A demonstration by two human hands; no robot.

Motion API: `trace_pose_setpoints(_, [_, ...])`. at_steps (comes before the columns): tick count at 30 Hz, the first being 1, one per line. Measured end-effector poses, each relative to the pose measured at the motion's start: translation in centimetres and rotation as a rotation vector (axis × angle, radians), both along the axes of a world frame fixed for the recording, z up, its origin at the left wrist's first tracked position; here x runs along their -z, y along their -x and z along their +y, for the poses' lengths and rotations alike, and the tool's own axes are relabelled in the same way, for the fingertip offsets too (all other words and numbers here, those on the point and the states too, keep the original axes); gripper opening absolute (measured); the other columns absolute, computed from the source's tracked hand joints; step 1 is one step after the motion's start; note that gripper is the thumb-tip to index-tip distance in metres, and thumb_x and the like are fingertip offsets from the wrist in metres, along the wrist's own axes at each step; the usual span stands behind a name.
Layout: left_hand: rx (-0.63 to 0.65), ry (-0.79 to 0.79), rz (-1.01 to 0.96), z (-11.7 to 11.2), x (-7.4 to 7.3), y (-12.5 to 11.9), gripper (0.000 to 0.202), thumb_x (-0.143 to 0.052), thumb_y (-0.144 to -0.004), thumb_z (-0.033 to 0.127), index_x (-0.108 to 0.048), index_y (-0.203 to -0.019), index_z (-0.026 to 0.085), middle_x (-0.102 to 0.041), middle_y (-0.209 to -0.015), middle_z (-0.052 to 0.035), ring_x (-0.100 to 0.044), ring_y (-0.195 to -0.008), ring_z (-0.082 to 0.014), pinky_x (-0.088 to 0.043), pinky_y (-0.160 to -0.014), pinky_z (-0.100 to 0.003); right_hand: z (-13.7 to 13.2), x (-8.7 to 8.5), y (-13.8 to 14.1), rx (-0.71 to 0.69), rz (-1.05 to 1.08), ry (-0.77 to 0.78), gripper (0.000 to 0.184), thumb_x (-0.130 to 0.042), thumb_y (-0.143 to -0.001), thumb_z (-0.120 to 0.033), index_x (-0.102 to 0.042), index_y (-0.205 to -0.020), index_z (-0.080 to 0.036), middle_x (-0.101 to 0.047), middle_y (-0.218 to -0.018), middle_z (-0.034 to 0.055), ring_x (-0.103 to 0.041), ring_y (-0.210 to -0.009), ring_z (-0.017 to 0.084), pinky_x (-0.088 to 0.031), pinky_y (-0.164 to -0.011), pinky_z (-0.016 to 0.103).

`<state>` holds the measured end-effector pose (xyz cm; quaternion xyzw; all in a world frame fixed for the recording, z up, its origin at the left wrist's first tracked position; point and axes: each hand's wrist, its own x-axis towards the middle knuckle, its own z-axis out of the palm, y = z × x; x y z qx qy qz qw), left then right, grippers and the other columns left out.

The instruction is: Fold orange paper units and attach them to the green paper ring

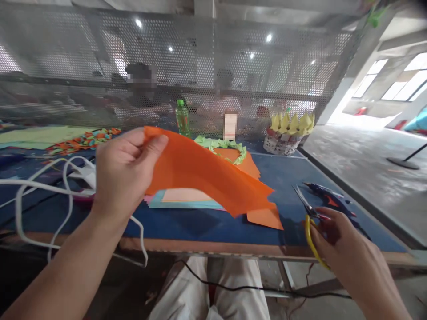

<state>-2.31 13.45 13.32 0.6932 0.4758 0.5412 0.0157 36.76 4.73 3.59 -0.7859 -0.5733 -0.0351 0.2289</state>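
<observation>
My left hand (125,171) pinches the upper left corner of a wide orange paper strip (200,171), which is held in the air and droops to the right. At the table's right side, my right hand (342,240) is closed on yellow-handled scissors (308,209), their blades pointing away and to the left. The strip and the scissors are apart. Under the strip's right end lies a smaller orange paper piece (267,216). Pale pink and light blue sheets (180,202) lie below its middle, partly covered. Just beyond the scissors rests a dark glue gun (328,195).
A green paper wreath (242,153) lies on more orange paper, near a green bottle (182,118). A basket (283,143) with yellow paper points stands at the back right. White cables (66,191) loop across the left. Folded paper pieces (83,140) are heaped behind them. A perforated metal screen (187,58) rises behind.
</observation>
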Motion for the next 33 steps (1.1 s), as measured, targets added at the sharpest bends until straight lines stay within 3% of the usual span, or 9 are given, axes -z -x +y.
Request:
trace_pose_setpoints(2, [-0.296,-0.286,0.008,0.0,-0.3,-0.5,0.024,-0.060,-0.096,0.034,-0.073,-0.099,0.014,-0.071,-0.078,0.0043,-0.059,-0.065,-0.0085,-0.042,-0.058,-0.021,0.4,0.7,-0.3,0.000,-0.041,0.003,0.048,-0.051,-0.086,-0.061,-0.058,-0.120,-0.027,-0.076,-0.085,0.0067,-0.073,-0.072,0.032,-0.048,-0.054,0.036])
trace_pose_setpoints(4, [-0.356,-0.454,0.161,-0.5,0.3,-1.3,0.017,-0.063,-0.094,0.021,-0.074,-0.106,0.015,-0.077,-0.094,-0.0013,-0.067,-0.077,-0.0116,-0.050,-0.070,-0.023,0.7,1.2,-0.4,-0.006,-0.057,0.005,0.045,-0.049,-0.088,-0.058,-0.058,-0.118,-0.026,-0.076,-0.090,0.0075,-0.074,-0.074,0.032,-0.050,-0.057,0.037])
trace_pose_setpoints(7, [-0.059,-0.556,0.484,-1.9,3.3,-2.4,0.035,-0.058,-0.090,0.004,-0.066,-0.122,0.016,-0.077,-0.113,-0.0064,-0.072,-0.100,-0.0157,-0.055,-0.092,-0.026,0.8,1.3,-0.2,0.017,-0.049,0.038,0.042,-0.048,-0.089,-0.058,-0.057,-0.117,-0.029,-0.076,-0.097,0.0063,-0.074,-0.078,0.032,-0.050,-0.058,0.039])
trace_pose_setpoints(9, [0.116,-0.458,0.623,-3.0,6.2,-2.6,0.038,-0.051,-0.090,-0.001,-0.065,-0.121,0.015,-0.075,-0.118,-0.0081,-0.070,-0.111,-0.0179,-0.054,-0.102,-0.032,0.8,1.4,-0.3,0.033,-0.046,0.057,0.041,-0.048,-0.088,-0.059,-0.057,-0.117,-0.030,-0.076,-0.097,0.0058,-0.074,-0.079,0.033,-0.051,-0.059,0.040])
trace_pose_setpoints(12, [0.184,-0.269,0.679,-4.6,10.3,-2.1,0.043,-0.041,-0.089,-0.005,-0.066,-0.118,0.016,-0.075,-0.117,-0.0064,-0.071,-0.109,-0.0163,-0.054,-0.103,-0.031,1.0,1.7,-0.5,0.024,-0.068,0.050,0.040,-0.049,-0.088,-0.058,-0.058,-0.114,-0.030,-0.076,-0.099,0.0070,-0.073,-0.082,0.034,-0.053,-0.062,0.041])
trace_pose_setpoints(15, [0.239,-0.113,0.702,-6.0,12.8,-1.4,0.045,-0.041,-0.088,-0.003,-0.065,-0.121,0.017,-0.074,-0.121,-0.0064,-0.071,-0.109,-0.0179,-0.057,-0.100,-0.033,1.4,2.3,-0.8,-0.014,-0.101,0.011,0.039,-0.049,-0.088,-0.056,-0.058,-0.114,-0.028,-0.075,-0.102,0.0086,-0.073,-0.085,0.034,-0.054,-0.066,0.043])
trace_pose_setpoints(25, [0.367,-0.051,0.591,-7.4,13.5,0.2,0.047,-0.043,-0.090,0.000,-0.061,-0.128,0.020,-0.070,-0.128,-0.0038,-0.065,-0.120,-0.0155,-0.049,-0.108,-0.030,2.1,2.9,-1.3,-0.193,-0.227,-0.108,0.045,-0.039,-0.093,-0.052,-0.062,-0.113,-0.020,-0.069,-0.111,0.0137,-0.065,-0.101,0.037,-0.053,-0.085,0.050])
trace_pose_setpoints(29, [0.455,-0.008,0.525,-7.3,14.1,1.7,0.040,-0.043,-0.095,0.005,-0.061,-0.128,0.021,-0.071,-0.127,-0.0044,-0.064,-0.122,-0.0158,-0.047,-0.110,-0.031,1.7,1.4,2.3,-0.332,-0.201,-0.242,0.039,-0.041,-0.097,-0.049,-0.059,-0.118,-0.021,-0.064,-0.121,0.0130,-0.060,-0.111,0.035,-0.048,-0.096,0.051])
trace_pose_setpoints(33, [0.523,0.088,0.482,-7.4,14.3,3.4,0.043,-0.043,-0.096,0.004,-0.060,-0.130,0.024,-0.069,-0.131,-0.0033,-0.058,-0.129,-0.0170,-0.041,-0.115,-0.037,1.5,-0.1,7.6,-0.715,-0.046,-0.116,0.027,-0.051,-0.098,-0.038,-0.055,-0.124,-0.030,-0.058,-0.133,0.0080,-0.055,-0.122,0.028,-0.050,-0.095,0.042])
